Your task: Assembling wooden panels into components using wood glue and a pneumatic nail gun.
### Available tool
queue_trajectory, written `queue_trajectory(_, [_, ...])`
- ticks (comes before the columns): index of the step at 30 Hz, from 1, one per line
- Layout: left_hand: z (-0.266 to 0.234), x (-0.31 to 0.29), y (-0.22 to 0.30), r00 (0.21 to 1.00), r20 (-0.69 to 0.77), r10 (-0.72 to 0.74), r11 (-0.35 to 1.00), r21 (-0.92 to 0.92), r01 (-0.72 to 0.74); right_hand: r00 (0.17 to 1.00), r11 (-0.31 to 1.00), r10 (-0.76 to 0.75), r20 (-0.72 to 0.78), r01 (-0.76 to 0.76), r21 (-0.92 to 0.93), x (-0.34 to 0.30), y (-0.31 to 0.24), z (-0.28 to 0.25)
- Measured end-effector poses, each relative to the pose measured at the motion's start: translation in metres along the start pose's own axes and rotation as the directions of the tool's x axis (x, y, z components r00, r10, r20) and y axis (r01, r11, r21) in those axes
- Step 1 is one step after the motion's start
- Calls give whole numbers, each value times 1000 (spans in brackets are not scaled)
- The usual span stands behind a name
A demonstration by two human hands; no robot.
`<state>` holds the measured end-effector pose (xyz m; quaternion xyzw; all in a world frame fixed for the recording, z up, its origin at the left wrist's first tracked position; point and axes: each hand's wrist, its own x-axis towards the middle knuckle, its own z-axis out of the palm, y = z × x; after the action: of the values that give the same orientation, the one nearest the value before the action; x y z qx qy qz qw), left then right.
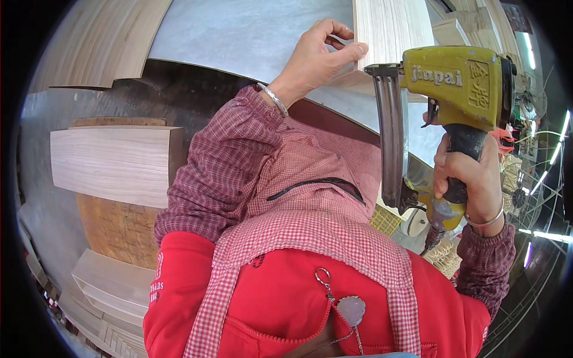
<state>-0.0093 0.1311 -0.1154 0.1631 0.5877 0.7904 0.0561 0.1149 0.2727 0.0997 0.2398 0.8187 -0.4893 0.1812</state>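
Note:
My right hand [471,170] is wrapped round the black grip of a yellow pneumatic nail gun [447,77], with a finger near its trigger. The gun's long dark magazine points down toward my apron, and its nose meets the near edge of a pale wooden board [394,30]. At that board's left edge, my left hand [319,56] grips with the thumb and bent fingers, close to the nose. The undersides of those fingers are partly hidden. Beneath the board lies a grey-white worktop [250,36].
Striped wooden panels [95,42] lie on the worktop at far left. Below them, a pale wooden box [113,164] rests on a brown board [116,230], with more wooden pieces [113,280] nearer me. More boards [471,30] stand at far right. A yellow crate [387,222] is below the gun.

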Motion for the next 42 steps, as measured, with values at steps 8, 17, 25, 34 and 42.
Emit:
queue_trajectory(8, [-2,-1,-2,1000,2,16,1000,-5,-16,1000,1000,4,7,-4,-27,1,-6,6])
queue_trajectory(17, [5,0,-3,1000,9,17,1000,21,-17,1000,1000,20,-12,-21,-21,0,-5,3])
queue_trajectory(25, [1,-6,-5,1000,-3,-1,999,34,1,1000,994,-1,23,4,-110,0,-12,10])
queue_trajectory(34, [-2,-3,-7,996,-35,-83,987,137,87,985,990,-49,-168,70,121,-7,27,-22])
queue_trajectory(42, [-63,-39,-20,952,-165,-257,965,3,261,883,995,2,-470,45,90,13,131,-97])
